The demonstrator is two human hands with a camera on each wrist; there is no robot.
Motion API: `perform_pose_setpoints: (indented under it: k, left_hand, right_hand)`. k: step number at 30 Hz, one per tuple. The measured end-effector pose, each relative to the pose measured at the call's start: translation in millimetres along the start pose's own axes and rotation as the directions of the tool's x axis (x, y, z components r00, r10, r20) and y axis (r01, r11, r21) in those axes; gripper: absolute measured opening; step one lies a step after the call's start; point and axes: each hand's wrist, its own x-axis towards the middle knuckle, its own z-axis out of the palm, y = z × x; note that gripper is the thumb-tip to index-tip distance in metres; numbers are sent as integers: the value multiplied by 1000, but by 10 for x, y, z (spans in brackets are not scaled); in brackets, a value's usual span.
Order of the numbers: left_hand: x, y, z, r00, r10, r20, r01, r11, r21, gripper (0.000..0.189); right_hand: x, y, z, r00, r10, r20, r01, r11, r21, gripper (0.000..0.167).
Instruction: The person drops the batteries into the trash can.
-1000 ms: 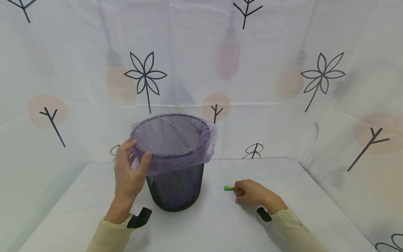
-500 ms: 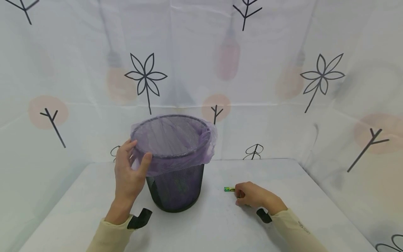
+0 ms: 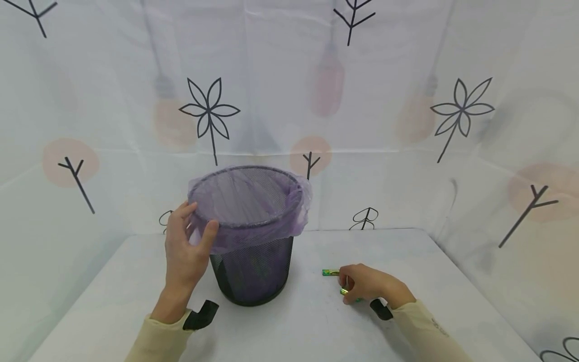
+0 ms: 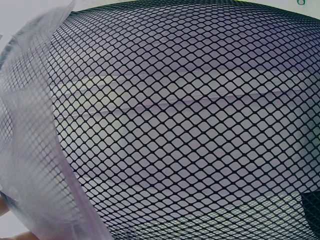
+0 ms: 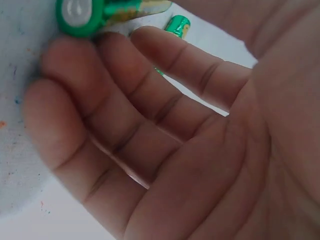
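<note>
Apparently the near battery (image 3: 344, 291) is pinched by the bent fingers of the right hand (image 3: 367, 282); the far battery (image 3: 330, 272), showing just past them, could be rolled away if brushed. The bin (image 3: 254, 274), gripped between the spread fingers of the left hand (image 3: 185, 251), could be tipped if pulled.

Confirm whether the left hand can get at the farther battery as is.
Likely not directly: the left hand is on the left side of the bin, which stands between it and the farther battery.
</note>
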Motion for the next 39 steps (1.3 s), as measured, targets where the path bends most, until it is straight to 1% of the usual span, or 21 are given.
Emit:
perform_pose_setpoints:
  k: [4,20,27,31,35,39]
  left_hand:
    - [-1,-3,0,1000,3,0,-3,1000,4,53]
    - [3,3,-4,1000,12,2,-12,1000,-13,54]
    - [2,-3,-8,1000,22,-6,-22,1000,-2,53]
    - [1,-11,-5,1000,18,-9,-18,1000,-8,53]
    - [1,-13,4,1000,19,-8,-19,1000,-21,54]
    - [-1,-17,5,1000,25,-9,-25,999,-23,55]
  right_hand:
    - [-13,-10,2,1000,4,10,-4,1000,1,30]
    - [-27,-28,-5,998,-54,33,54,998,-14,28]
    - [-26,-46,-16,996,-76,42,76,997,-3,26]
    - [-22,-56,-26,996,-74,48,74,997,16,26]
    - [-23,-72,-56,997,-73,37,72,997,26,26]
    - [-21,-114,-140,994,-105,13,105,994,17,25]
